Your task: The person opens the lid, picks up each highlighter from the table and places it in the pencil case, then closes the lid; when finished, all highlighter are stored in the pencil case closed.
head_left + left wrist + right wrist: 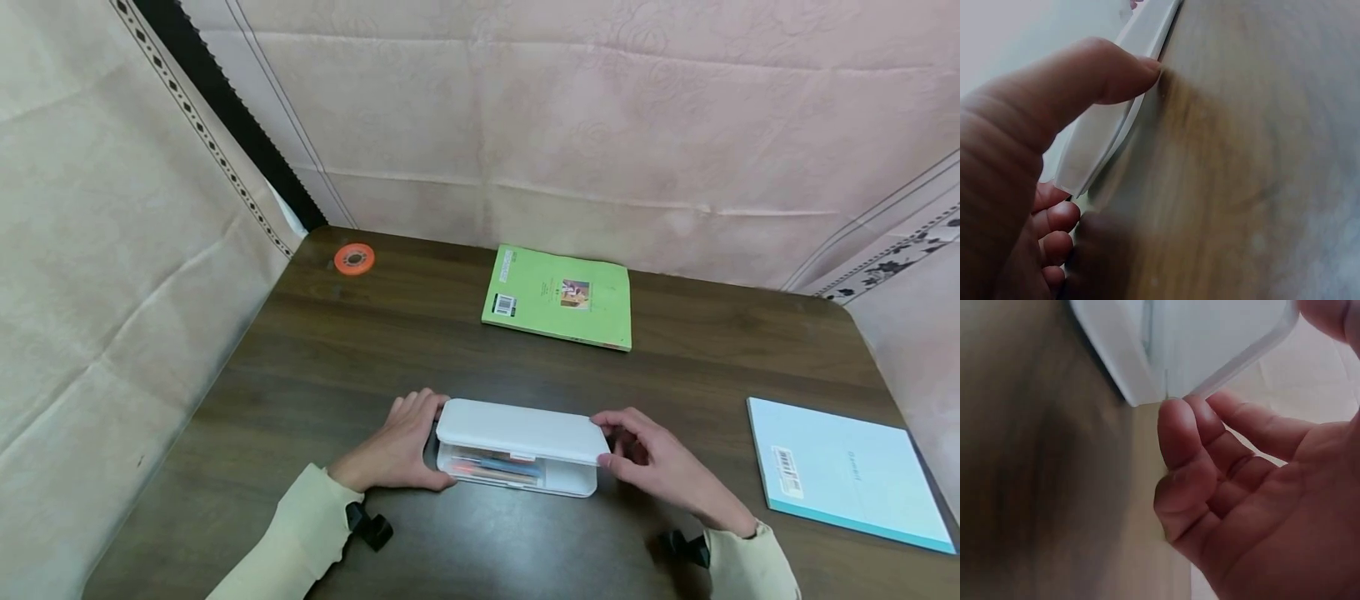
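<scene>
A white pencil case (558,479) lies on the table near its front, its lid (525,425) tilted partly up from the base. Through the gap several pens or pencils (498,468) show inside. My left hand (401,450) grips the case's left end, thumb along the front and fingers behind. In the left wrist view that thumb (1110,72) presses on the front edge of the case. My right hand (656,462) pinches the lid at its right end between thumb and fingers. From the right wrist, fingertips (1179,428) appear at the corner where lid and base meet.
Behind the case lies a green book (540,292) close to the table's far edge. An orange roll (354,259) sits at the far left corner. To the right is a light blue book (847,475). Pale cloth (600,125) hangs around the table (337,358).
</scene>
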`<state>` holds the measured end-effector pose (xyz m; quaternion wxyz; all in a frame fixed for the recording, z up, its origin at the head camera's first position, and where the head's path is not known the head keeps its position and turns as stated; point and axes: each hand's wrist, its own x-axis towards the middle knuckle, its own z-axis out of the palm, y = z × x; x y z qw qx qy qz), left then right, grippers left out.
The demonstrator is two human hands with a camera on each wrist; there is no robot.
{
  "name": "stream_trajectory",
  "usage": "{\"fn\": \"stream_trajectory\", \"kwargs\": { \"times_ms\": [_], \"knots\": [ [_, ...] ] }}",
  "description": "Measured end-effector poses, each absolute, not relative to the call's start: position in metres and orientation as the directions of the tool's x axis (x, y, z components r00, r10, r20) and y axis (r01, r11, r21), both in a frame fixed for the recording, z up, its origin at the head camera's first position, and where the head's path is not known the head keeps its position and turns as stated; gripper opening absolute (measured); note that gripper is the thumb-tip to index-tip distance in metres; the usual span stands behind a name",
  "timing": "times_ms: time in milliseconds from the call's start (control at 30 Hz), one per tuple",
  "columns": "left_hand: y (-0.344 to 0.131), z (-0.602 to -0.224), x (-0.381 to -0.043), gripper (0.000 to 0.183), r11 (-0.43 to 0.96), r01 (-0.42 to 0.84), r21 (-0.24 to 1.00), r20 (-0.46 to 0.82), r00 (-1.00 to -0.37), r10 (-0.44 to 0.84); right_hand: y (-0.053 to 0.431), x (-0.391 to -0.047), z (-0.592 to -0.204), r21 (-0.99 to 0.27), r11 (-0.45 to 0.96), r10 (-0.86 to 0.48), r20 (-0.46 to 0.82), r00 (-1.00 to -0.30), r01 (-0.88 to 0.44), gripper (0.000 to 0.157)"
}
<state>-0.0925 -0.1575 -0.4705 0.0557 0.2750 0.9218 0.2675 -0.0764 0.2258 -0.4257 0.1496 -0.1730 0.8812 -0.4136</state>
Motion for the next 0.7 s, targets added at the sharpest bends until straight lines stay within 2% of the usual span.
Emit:
{"fn": "stream_trajectory", "kwargs": {
  "times_ms": [300,500,700],
  "knots": [
    [-0.158,-0.47,-0.093,0.095,0.71,0.467,0.528,0.021,-0.842,0.539,0.225,-0.073,-0.434,-0.788,0.587,-0.463,-0.141,-0.875,-0.184,0.057],
    [-0.159,-0.471,-0.093,0.097,0.714,0.456,0.531,0.005,-0.844,0.536,0.222,-0.071,-0.439,-0.735,0.645,-0.467,-0.16,-0.869,-0.211,0.071],
    [-0.161,-0.468,-0.094,0.108,0.682,0.421,0.598,-0.031,-0.838,0.544,0.22,-0.069,-0.439,-0.71,0.666,-0.467,-0.156,-0.87,-0.23,0.076]
  ]
}}
